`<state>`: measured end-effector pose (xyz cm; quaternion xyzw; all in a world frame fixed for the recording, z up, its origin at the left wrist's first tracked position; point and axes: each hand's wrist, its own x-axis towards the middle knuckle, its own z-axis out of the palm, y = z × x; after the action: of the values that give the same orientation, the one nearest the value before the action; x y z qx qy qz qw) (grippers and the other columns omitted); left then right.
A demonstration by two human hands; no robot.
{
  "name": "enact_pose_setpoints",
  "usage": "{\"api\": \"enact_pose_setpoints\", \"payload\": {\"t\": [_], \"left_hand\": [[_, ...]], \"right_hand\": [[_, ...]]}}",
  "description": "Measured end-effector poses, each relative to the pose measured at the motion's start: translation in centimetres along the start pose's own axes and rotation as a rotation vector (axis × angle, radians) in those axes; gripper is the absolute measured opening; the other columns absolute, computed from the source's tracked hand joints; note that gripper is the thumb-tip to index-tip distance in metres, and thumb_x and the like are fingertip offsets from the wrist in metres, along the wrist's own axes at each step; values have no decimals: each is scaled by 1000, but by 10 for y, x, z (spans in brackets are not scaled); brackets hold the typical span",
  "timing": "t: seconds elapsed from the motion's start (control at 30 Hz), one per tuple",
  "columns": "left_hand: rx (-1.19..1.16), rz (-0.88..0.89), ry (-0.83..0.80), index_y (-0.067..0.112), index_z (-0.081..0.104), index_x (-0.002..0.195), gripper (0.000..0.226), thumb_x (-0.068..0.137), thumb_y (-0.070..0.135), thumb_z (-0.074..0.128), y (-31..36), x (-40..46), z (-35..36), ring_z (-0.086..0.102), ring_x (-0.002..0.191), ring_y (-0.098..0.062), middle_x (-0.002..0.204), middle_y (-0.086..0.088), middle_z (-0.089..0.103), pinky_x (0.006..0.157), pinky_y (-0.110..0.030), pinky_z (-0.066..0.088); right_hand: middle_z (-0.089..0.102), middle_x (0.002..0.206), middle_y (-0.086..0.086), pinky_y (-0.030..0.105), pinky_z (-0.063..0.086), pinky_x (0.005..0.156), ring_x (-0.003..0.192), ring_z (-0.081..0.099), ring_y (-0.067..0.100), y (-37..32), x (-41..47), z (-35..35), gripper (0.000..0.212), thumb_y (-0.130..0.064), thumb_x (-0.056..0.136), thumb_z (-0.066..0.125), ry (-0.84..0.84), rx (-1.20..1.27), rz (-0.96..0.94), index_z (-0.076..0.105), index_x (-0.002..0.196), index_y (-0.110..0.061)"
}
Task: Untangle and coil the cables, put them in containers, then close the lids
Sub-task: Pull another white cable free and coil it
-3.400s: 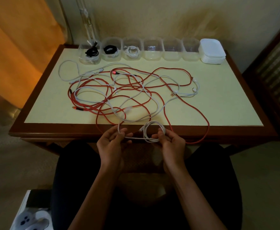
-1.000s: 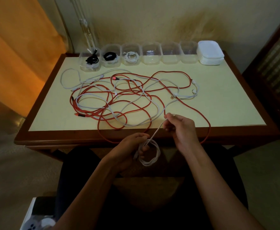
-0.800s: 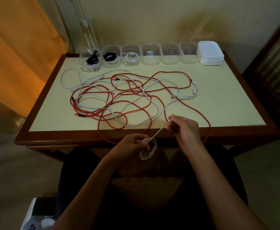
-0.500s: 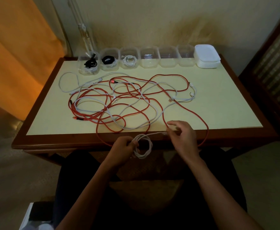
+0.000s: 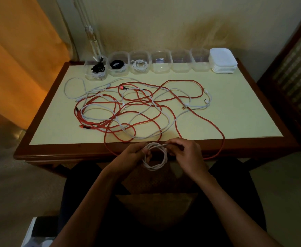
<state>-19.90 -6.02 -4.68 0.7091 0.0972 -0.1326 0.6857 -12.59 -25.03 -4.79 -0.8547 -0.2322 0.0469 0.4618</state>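
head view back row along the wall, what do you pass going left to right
container with black cable → second container with black cable → container with white cable → empty container → second empty container → third empty container → stack of white lids

A wooden table [image 5: 60, 154] with a pale yellow top stands against a cream, stained wall [image 5: 164, 22], an orange curtain [image 5: 18, 56] to its left, what may be a dark lattice-fronted cabinet [image 5: 295, 72] to its right, dim beige floor [image 5: 12, 184] below
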Motion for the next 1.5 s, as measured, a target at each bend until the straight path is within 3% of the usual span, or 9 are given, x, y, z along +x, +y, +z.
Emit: {"api": "enact_pose_setpoints", "payload": {"t": [0.07,0.17,0.33,0.5,0.63,0.77,1.0,1.3,1.5], "left_hand": [[-17,1,-55,12,59,83,25,100,20,41,1,1,-3,53,74,-19,79,-4,57,75,-35,44],[63,-6,-163,10,58,85,26,102,12,39,10,3,0,54,72,-12,77,1,57,70,-28,45],[149,28,-192,-12,55,101,28,102,11,41,15,9,-1,54,80,-16,88,-10,56,72,-25,46],[93,28,-59,-4,57,97,23,102,9,39,4,7,0,58,77,-17,85,-9,59,73,-31,49],[111,49,-101,7,58,87,24,102,9,40,3,7,9,57,70,-11,78,-2,59,65,-24,47],[165,20,-115,4,58,94,22,103,11,39,4,9,11,55,68,-10,79,-4,58,62,-21,44],[167,-47,127,11,59,84,27,103,12,40,1,13,12,54,66,-15,73,-3,58,62,-25,46],[156,-160,404,10,61,85,26,102,14,42,-9,13,29,56,67,-17,78,-9,61,65,-32,48],[218,-136,352,7,62,86,26,102,13,42,0,19,27,58,70,-19,77,-10,63,68,-34,50]], "right_hand": [[69,86,-11,13,53,72,82,66,-4,-4,-2,4,10,-10,93,65,21,130,104,73,99,-11],[71,81,-1,26,57,74,78,69,9,-12,-3,6,12,-11,95,61,95,385,296,71,90,-13],[74,81,11,33,57,68,76,72,24,-27,-4,9,17,-6,97,56,60,896,574,71,88,-5],[77,90,6,32,60,73,86,74,21,-21,-13,11,12,-9,91,64,62,777,505,76,93,-13],[77,85,4,31,59,71,80,74,19,-16,-14,18,11,-8,90,66,123,728,517,76,92,-14],[77,84,7,29,59,72,79,74,20,-14,-11,17,10,-5,90,66,161,751,503,76,91,-8],[76,92,10,35,59,75,92,73,28,-2,-20,24,10,-6,91,65,-11,802,573,74,96,-5],[73,102,18,57,47,97,106,67,36,3,-24,24,23,-19,99,51,-244,1021,729,69,99,-6],[69,85,8,51,55,91,94,67,27,0,-16,24,22,-30,94,61,-263,865,653,67,83,-12]]}}
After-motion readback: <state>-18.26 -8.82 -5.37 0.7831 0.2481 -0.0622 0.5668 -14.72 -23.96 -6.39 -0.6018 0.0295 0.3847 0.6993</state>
